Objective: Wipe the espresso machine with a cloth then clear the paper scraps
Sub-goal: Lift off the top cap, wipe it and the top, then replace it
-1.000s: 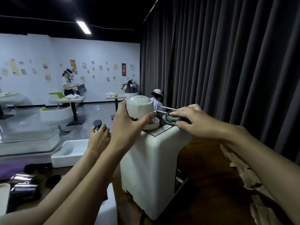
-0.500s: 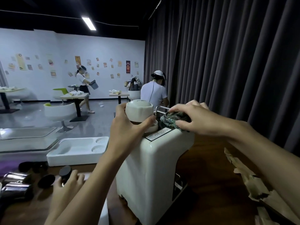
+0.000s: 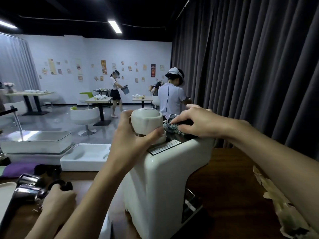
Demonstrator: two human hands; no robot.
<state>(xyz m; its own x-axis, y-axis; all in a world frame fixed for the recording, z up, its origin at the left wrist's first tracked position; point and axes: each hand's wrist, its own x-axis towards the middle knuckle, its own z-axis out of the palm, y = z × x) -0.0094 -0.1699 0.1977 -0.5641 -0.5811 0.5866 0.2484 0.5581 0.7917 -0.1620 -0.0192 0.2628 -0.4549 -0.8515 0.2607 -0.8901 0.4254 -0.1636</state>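
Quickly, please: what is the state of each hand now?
Left hand: closed around the white rounded cup.
Right hand: closed, pinching the grey patterned cloth.

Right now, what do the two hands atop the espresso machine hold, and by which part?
The left hand grips the white cup around its side wall. The right hand pinches the patterned cloth at its bunched top, against the espresso machine.

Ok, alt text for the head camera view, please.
The right hand holds a grey patterned cloth on top of a white espresso machine while the left hand grips a white rounded cup there. Torn brown paper scraps lie on the wooden table.
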